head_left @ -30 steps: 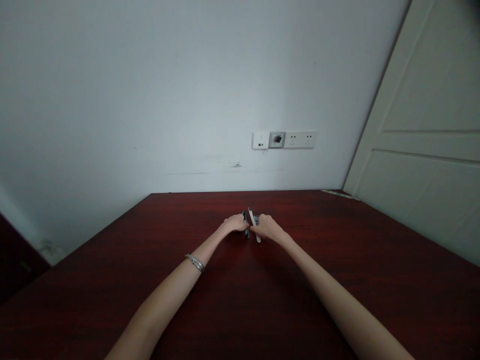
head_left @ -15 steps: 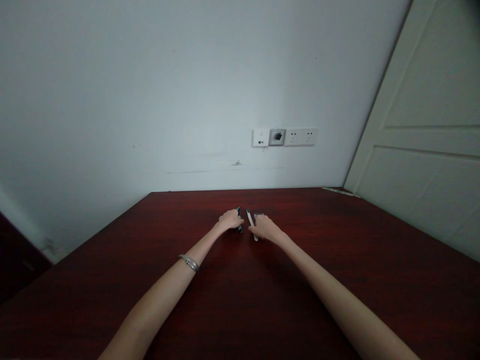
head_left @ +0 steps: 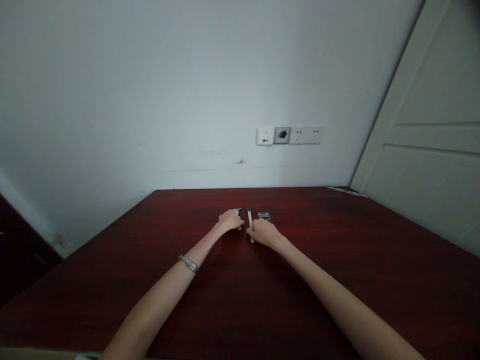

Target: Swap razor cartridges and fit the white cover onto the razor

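Left hand pinches a dark stick; right hand pinches a white stick — both at the counter; just beyond lies a small case — contents too small to tell.

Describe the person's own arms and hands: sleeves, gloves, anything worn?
No sleeves show on the left arm or right arm; left hand and right hand are ungloved. A silver-coloured, metallic-looking band circles the left forearm near the wrist; the right forearm has none. Rings: can't tell.
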Demonstrator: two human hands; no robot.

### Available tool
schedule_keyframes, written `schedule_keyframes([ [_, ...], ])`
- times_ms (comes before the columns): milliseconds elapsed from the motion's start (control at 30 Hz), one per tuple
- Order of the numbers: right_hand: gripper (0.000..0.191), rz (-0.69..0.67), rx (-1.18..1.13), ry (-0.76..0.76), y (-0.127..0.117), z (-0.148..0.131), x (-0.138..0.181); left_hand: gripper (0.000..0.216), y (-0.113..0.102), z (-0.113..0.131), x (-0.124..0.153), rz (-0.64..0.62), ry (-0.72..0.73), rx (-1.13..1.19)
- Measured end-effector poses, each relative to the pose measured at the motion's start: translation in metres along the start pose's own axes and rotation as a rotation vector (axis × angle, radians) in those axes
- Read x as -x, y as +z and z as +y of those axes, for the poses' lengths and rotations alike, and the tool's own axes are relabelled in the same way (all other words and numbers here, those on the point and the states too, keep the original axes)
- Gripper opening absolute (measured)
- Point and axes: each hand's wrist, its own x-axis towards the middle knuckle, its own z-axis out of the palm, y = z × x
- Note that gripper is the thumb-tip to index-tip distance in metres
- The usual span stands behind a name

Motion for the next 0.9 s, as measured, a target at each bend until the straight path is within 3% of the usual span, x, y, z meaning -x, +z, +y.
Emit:
schedule_keyframes([
  [267, 0.049, 0.011, 0.0, 0.015, -0.007, 0.005, 0.0, 0.041, 0.001, -0.003, -0.001, -0.038, -0.003, 0.017],
  [500, 0.045, 0.291, -0.016, 0.176, -0.025, 0.072, -0.009, 0.037, -0.002, -0.004, -0.001, -0.098, 0.008, 0.008],
  [600, 0.035, 0.358, -0.155, 0.01, -0.014, 0.095, -0.016, 0.037, -0.002, -0.005, -0.002, -0.107, 0.011, 0.007],
  [733, 0.035, 0.411, -0.315, -0.225, 0.01, 0.103, -0.027, 0.035, -0.005, -0.006, -0.001, -0.159, 0.019, 0.019],
  [900, 0.054, 0.411, -0.341, -0.218, 0.026, 0.099, -0.031, 0.032, -0.006, -0.007, 0.0, -0.167, 0.045, 0.052],
])
